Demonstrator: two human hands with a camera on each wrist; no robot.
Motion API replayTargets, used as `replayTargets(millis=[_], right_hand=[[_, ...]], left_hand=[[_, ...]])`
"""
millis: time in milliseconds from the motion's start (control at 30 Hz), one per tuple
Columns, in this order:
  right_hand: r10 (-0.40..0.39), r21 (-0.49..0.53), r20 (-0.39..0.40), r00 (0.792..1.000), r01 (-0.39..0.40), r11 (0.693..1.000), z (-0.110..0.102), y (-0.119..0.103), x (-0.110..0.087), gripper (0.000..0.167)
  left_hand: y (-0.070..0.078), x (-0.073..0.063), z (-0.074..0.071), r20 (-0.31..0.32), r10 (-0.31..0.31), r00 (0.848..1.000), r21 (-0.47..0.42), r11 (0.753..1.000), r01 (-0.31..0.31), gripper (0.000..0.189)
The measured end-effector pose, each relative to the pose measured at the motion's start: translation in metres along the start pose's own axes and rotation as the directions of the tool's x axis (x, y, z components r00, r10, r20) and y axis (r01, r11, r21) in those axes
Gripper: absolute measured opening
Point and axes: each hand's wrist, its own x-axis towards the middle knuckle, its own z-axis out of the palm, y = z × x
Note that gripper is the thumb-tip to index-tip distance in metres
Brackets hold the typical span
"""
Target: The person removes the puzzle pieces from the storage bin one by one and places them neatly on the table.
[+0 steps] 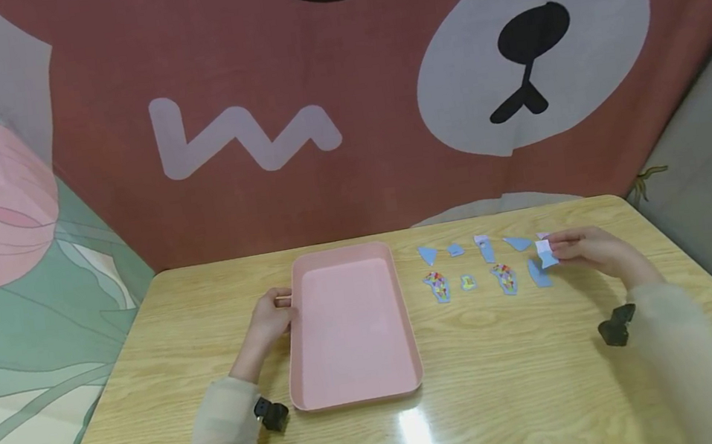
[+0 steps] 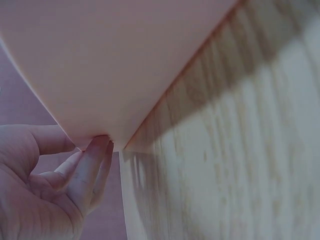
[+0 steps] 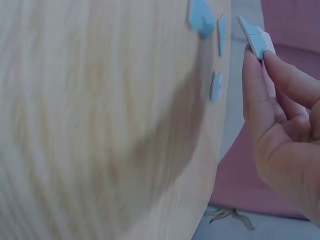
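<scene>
At the left edge of the pink tray (image 1: pixel 350 328), my left hand (image 1: pixel 270 317) pinches the rim between thumb and fingers. The left wrist view shows the fingertips (image 2: pixel 97 145) against the tray's side near a corner. My right hand (image 1: pixel 593 254) holds a small blue and white flat piece (image 1: pixel 546 255) between thumb and fingertips, raised off the table. In the right wrist view the same piece (image 3: pixel 257 40) shows its thin edge. Under and beside that hand lie a curved blue piece (image 1: pixel 538 274) and a partly hidden pinkish piece (image 1: pixel 543 235).
Several flat pieces lie in two rows right of the tray, among them a blue triangle (image 1: pixel 428 254), a blue wedge (image 1: pixel 518 243) and a multicoloured piece (image 1: pixel 437 287). The wooden table (image 1: pixel 501 398) ends at a printed cloth (image 1: pixel 260 212) behind.
</scene>
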Motion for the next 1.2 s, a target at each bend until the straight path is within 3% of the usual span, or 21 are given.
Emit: replayTargets(millis=[433,1200], right_hand=[[0.105,-0.047,-0.007,0.994,-0.106,0.993,-0.016,0.017,-0.013,0.07],[0.133,-0.179,-0.047,0.99,-0.14,0.974,-0.02,0.028,-0.018,0.064]], left_hand=[[0.0,0.001,0.001,0.006,-0.003,1.0,-0.009,1.0,0.003,0.046],[-0.001,0.001,-0.002,0.005,0.007,1.0,-0.003,1.0,-0.007,0.045]])
